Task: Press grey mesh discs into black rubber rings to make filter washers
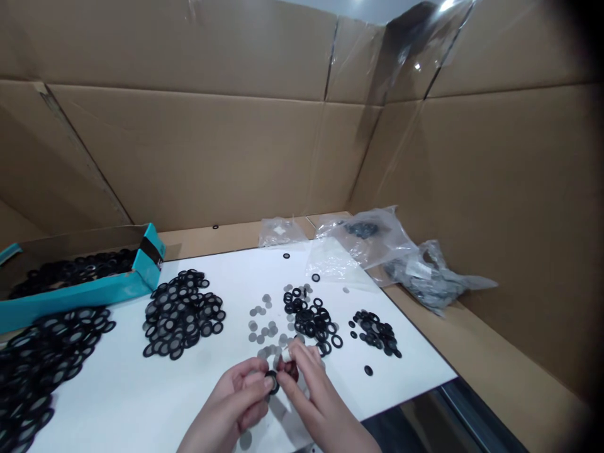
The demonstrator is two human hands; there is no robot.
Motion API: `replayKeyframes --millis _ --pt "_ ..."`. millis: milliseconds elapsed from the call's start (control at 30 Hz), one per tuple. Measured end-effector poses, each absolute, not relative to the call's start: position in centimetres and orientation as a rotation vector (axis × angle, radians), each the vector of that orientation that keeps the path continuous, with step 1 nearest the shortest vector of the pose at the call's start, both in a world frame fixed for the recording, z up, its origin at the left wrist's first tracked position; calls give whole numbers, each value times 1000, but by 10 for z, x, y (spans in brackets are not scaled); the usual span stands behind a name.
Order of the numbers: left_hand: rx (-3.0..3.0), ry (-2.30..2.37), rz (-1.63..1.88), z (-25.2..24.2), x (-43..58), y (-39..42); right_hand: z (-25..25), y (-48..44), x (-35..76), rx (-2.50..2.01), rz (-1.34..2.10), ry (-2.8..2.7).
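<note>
My left hand (pixel 240 397) pinches a small black ring (pixel 272 382) between thumb and fingers, just above the white board. Close against it, my right hand (pixel 314 384) has its fingers drawn together, with a white wrap (pixel 286 356) on one finger. A grey disc (pixel 276 362) shows at the right fingertips; whether they grip it I cannot tell. Thin grey discs (pixel 264 333) lie scattered just beyond my hands. Behind my right hand is a loose pile of black rings (pixel 311 319).
Black rings with grey centres form a pile (pixel 182 314) left of centre and a larger one (pixel 38 371) at far left. A teal-edged box (pixel 94 288) holds more. Small black pieces (pixel 376 331) lie right. Plastic bags (pixel 425 277) rest by the cardboard wall (pixel 212 151).
</note>
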State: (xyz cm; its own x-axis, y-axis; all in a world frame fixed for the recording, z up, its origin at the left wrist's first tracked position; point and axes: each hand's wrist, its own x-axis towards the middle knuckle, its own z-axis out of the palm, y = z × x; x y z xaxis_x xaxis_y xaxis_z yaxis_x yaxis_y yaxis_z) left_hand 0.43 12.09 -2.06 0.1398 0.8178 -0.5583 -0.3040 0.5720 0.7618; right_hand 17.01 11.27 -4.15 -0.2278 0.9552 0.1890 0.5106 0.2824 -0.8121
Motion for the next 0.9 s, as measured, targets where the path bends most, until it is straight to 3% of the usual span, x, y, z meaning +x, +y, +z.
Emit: replayKeyframes --millis 200,467,667,900 --pt "552 1171 875 -18 7 120 -27 115 174 -1211 876 -1995" --pt "931 1197 888 -31 0 133 -53 120 164 -1304 611 -2006" --pt "1499 1926 1131 -25 -70 183 -56 135 160 -1365 569 -2131" --pt "1824 2482 882 -21 -61 198 -86 156 156 -1239 420 -2287"
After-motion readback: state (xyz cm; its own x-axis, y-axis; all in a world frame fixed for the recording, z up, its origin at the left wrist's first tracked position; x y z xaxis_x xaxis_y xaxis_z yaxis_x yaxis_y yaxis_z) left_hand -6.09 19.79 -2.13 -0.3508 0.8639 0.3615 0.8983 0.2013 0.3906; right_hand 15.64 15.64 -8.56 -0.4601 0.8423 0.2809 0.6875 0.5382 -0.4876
